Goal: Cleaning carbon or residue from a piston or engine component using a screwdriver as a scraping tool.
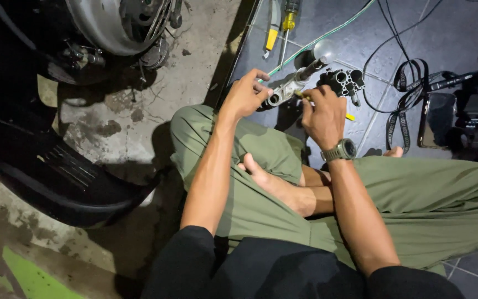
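From the head camera, looking down over crossed legs in olive trousers (416, 199), both hands meet just above the knees. The left hand (245, 95) is curled around a small silver metal part (283, 93), fingers wrapped over its near end and the thumb pressing from the side, so the part's ring-shaped end shows just past the fingertips. The right hand (323, 113) is closed on a slim yellow-handled tool (304, 96), whose tip touches the metal part right beside the left fingers; the handle's far end peeks out below the right palm. A wristwatch (341, 150) sits on the right wrist.

Just beyond the right knuckles lies a black block of tubes (345, 81), close to the fingers but apart from them. Farther past the fingertips, a green-striped clear hose (327, 34) runs diagonally across the dark tiled floor (443, 33), and a yellow-handled screwdriver (289, 19) lies near the top edge. To the right of the right hand, black straps and cables (408, 94) tangle beside what looks like a dark device, though shadow hides its form. Well to the left of the left hand stands a scooter wheel (112, 22) over stained concrete (123, 122), with a black body panel (56, 177) below it.
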